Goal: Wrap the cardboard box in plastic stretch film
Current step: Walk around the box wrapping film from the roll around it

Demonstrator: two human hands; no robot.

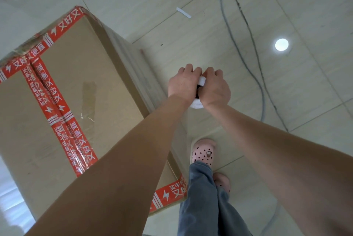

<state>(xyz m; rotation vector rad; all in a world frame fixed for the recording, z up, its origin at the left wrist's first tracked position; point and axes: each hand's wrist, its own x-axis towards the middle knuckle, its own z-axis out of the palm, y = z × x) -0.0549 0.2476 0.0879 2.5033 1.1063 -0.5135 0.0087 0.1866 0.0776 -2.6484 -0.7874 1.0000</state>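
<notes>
Film roll held beside cardboard box.
Left hand [183, 82] and right hand [214, 87] both closed around film roll [197, 104], right of cardboard box [80, 90].

Cardboard box [80, 90]: large, brown, standing on the floor, top flaps sealed with red printed tape. Clear film layers already cover its right side face. Stretch film roll [199, 92]: white, small, held upright just right of the box; a taut film sheet [152, 75] runs from roll to box.
</notes>
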